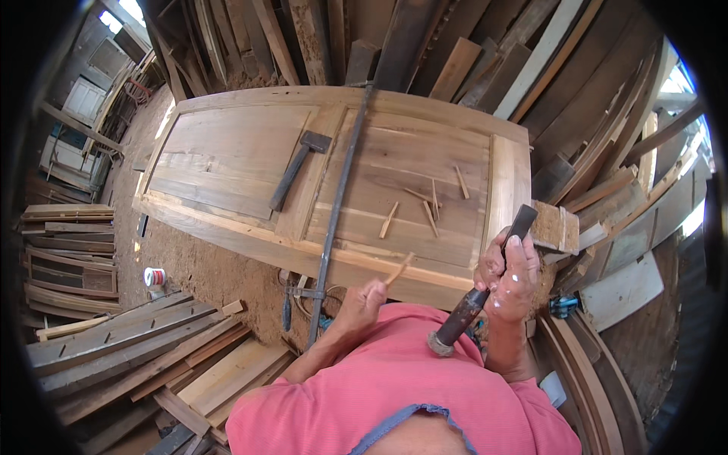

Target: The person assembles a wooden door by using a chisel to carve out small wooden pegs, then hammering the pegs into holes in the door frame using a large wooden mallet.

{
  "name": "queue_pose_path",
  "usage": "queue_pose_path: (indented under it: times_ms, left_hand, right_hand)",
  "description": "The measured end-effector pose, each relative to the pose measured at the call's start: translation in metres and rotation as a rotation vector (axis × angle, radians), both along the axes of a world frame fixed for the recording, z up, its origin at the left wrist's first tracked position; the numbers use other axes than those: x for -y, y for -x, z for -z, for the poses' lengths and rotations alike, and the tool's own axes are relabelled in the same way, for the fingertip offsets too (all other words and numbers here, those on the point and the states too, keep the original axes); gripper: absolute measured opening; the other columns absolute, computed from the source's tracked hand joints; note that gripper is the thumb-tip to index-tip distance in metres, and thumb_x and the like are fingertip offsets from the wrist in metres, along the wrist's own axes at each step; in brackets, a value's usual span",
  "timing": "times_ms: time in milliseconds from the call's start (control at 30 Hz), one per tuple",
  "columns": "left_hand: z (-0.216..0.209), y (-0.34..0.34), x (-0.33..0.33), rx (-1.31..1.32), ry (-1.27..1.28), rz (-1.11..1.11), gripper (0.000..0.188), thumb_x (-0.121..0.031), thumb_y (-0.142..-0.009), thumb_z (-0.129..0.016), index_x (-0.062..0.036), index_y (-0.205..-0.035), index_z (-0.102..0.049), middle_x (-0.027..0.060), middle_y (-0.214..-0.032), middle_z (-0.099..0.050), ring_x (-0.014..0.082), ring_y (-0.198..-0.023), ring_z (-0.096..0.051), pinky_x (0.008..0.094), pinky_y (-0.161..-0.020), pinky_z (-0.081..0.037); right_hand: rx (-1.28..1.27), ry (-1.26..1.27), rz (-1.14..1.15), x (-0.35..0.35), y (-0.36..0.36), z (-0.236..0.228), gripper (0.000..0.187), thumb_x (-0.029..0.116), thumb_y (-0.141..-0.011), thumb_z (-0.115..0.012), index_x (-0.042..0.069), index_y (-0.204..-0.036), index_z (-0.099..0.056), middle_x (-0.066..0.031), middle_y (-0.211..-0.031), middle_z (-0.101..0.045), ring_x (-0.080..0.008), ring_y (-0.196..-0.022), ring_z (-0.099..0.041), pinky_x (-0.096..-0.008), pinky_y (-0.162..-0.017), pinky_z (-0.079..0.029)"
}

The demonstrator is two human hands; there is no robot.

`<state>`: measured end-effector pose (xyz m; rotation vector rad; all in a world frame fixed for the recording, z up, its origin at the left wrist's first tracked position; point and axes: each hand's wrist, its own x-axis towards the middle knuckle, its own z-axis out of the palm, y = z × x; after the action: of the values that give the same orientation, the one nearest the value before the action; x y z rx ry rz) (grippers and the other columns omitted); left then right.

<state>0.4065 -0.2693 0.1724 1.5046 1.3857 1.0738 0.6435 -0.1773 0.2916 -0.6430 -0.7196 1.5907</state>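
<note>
My left hand [360, 309] is closed around a thin wooden peg [400, 267], its tip pointing up over the door's near edge. Wrapped in my right hand [509, 273] is a chisel [462, 317], its dark blade upward and the worn handle end toward my chest. White smears mark the fingers. A panelled wooden door [425, 144] lies flat before me, crossed by a long metal bar clamp [341, 186]. Left of the clamp, a hammer [292, 171] rests on the door. Several loose pegs [434, 196] are scattered on the right panel.
Planks [303, 38] lean upright behind the door. Stacked boards [205, 371] lie at the lower left, and more timber [607, 174] stands on the right. A white and red container [155, 277] sits on the dusty ground [212, 265]. A wood block [555, 226] adjoins the door's right end.
</note>
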Motion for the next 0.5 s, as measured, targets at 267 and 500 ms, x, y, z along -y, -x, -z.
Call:
queue_pose_path:
  times_ms: [267, 500]
  left_hand:
    - [-0.058, 0.004, -0.119, 0.923, 0.289, -0.097, 0.041, -0.040, -0.102, -0.041, -0.0078, -0.083, -0.055, -0.0009, -0.063, -0.048, 0.0083, -0.052, -0.041, 0.0216, -0.048, -0.032]
    - [-0.080, 0.026, -0.119, 0.336, 0.158, -0.061, 0.042, -0.035, -0.104, -0.039, -0.0071, -0.077, -0.054, -0.0043, -0.064, -0.048, 0.0049, -0.059, -0.042, 0.0247, -0.051, -0.033]
  right_hand:
    - [-0.110, 0.291, -0.367, -0.025, 0.086, 0.026, 0.015, 0.021, -0.100, -0.048, 0.006, -0.103, -0.051, 0.0018, -0.072, -0.049, -0.0054, -0.049, -0.040, -0.0230, -0.047, -0.039]
    - [-0.129, 0.353, -0.578, 0.004, 0.119, 0.015, 0.015, 0.022, -0.100, -0.048, 0.008, -0.101, -0.050, 0.0020, -0.065, -0.045, -0.0066, -0.047, -0.038, -0.0244, -0.044, -0.037]
